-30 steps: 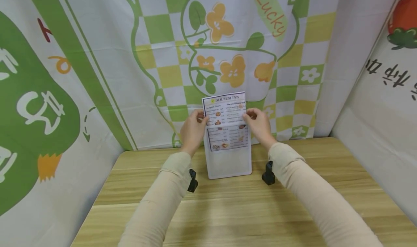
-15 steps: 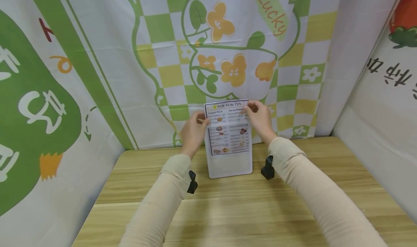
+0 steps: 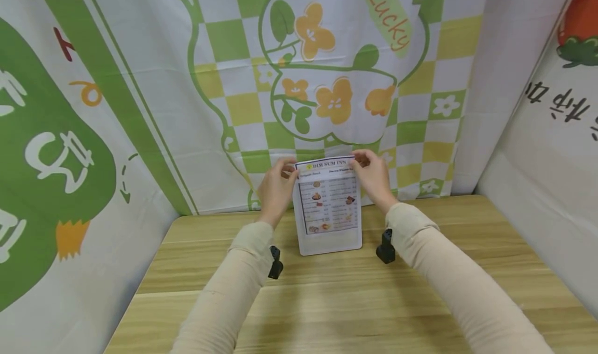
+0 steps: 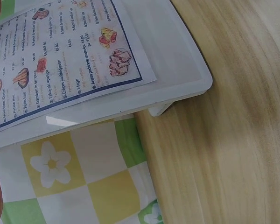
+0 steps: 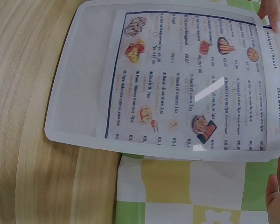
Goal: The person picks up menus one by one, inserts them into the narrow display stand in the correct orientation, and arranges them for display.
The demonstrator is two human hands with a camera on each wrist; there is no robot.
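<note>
A printed menu sheet (image 3: 329, 165) headed "DIM SUM INN" stands mostly inside a clear-fronted, white-edged sign holder (image 3: 331, 244), its top strip above the holder's upper edge. My left hand (image 3: 276, 188) pinches the sheet near its upper left corner, thumb in front. At the upper right corner my right hand (image 3: 374, 177) pinches it too. In the right wrist view, the sheet (image 5: 177, 84) shows behind the glossy cover, with bare holder (image 5: 81, 84) below its print. The left wrist view shows a small white foot (image 4: 161, 108) behind the holder; most of both hands falls outside the wrist views.
The holder stands upright near the back of a wood-grain table (image 3: 327, 302). Close behind hangs a green, yellow and white checked cloth (image 3: 247, 110). Black wrist devices (image 3: 275, 263) hang below both sleeves. Printed side cloths (image 3: 537, 151) close off the left and right.
The menu sheet has slid down inside the holder, so less of it sticks out on top. My right hand first shifted up along the sheet's edge, then came down with it.
</note>
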